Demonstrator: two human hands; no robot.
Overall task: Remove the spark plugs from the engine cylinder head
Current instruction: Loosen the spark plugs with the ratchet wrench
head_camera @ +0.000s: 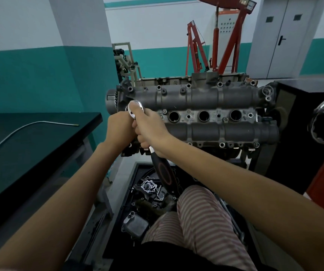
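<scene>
- Left hand [119, 128] steadies beside the ratchet wrench [135, 108] head at the leftmost well; fingers hidden, grip can't tell.
- Right hand [153, 132] clenched round the wrench shank; a tilted pull risks the socket slipping or the plug cracking.
- Cylinder head [206, 98]: three wells to the right are open; debris could drop in.

Black bench [40, 145] at left: a bent metal tube [26, 127] lies on top, running from the near-left edge toward the back right, w/ a small yellowish tip. Engine cylinder head [200, 112] sits on a stand; stand mostly hidden, black upright at right. Below it, black tray [127, 194] holds loose parts: a silver gasket-like ring [148, 186], a chain, a grey finned housing [135, 224]. Rest of the tray contents too dark to tell.
</scene>
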